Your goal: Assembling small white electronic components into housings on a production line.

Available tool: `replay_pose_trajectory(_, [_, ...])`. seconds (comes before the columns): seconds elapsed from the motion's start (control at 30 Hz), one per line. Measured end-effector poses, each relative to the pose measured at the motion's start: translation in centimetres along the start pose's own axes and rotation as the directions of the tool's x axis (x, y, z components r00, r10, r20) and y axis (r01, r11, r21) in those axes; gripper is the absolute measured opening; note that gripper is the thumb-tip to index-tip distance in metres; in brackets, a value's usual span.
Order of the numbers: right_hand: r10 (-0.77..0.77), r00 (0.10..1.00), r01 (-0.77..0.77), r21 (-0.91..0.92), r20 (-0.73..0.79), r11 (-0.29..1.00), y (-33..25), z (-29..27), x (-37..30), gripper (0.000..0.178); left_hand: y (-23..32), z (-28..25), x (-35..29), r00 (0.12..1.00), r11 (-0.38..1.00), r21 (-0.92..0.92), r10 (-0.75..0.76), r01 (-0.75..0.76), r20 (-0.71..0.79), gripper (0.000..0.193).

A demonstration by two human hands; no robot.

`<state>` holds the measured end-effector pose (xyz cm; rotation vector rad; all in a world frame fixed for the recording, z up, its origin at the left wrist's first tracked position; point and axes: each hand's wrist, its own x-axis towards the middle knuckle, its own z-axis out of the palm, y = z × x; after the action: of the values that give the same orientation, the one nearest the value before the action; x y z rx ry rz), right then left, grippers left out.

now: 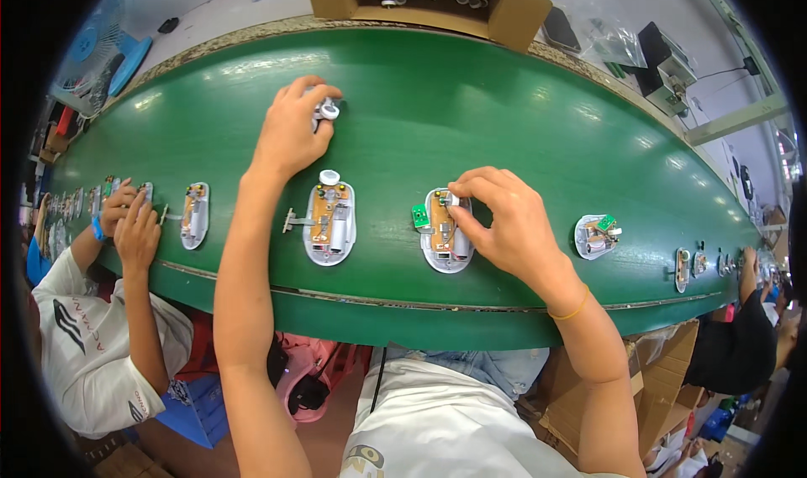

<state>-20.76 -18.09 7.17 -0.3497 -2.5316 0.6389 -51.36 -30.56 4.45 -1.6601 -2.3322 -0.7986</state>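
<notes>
Over the far side of the green work surface, my left hand (pixel 290 125) is closed around small white round caps (pixel 329 109). My right hand (pixel 508 217) pinches a small white cap (pixel 454 199) at the upper end of an opened oval device (pixel 439 241). That device has an orange circuit board, a silver cylinder and a small green board (pixel 420 216) sticking out at its left. Left of it lies a similar oval device (pixel 321 241) with a white round cap (pixel 329 177) at its top end and a small bracket (pixel 291 220) beside it.
A cardboard box (pixel 345 3) of round white caps stands beyond the surface. Another oval device (pixel 195 217) lies to the left, and one with a green board (pixel 591 247) to the right. Co-workers' hands (pixel 134 226) work at the left; another person (pixel 740 318) sits at the right.
</notes>
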Motion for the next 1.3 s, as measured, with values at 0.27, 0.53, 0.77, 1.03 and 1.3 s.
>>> replay_pose_trajectory(0.27, [0.16, 0.986, -0.157, -0.08, 0.039, 0.984, -1.4, -0.5, 0.2, 0.019, 8.2, -1.9, 0.2, 0.991, 0.952, -0.281, 0.098, -0.122, -0.095, 0.036])
replay_pose_trajectory(0.53, [0.137, 0.989, -0.129, -0.132, 0.052, 0.983, -1.3, -0.6, 0.2, 0.022, 13.5, 0.8, -3.5, 0.965, 0.887, -0.451, 0.198, -0.102, 0.171, 0.02])
replay_pose_trajectory(0.77, [0.123, 0.988, -0.105, -0.174, 0.092, 0.979, -1.4, -1.0, 0.2, 0.021, 13.8, 1.0, -3.1, 0.964, 0.884, -0.467, 0.152, -0.034, 0.217, 0.019])
replay_pose_trajectory(1.03, [0.151, 0.98, -0.124, -0.196, 0.13, 0.973, -1.4, -1.2, 0.4, 0.017, 13.6, 1.2, -2.7, 0.96, 0.877, -0.475, 0.194, -0.077, 0.204, 0.016])
replay_pose_trajectory(1.3, [0.103, 0.989, -0.107, 0.036, 0.11, 0.994, 1.4, -0.9, 0.0, 0.024, 13.8, 0.1, -2.5, 0.934, 0.859, -0.506, 0.119, 0.073, 0.337, 0.016])
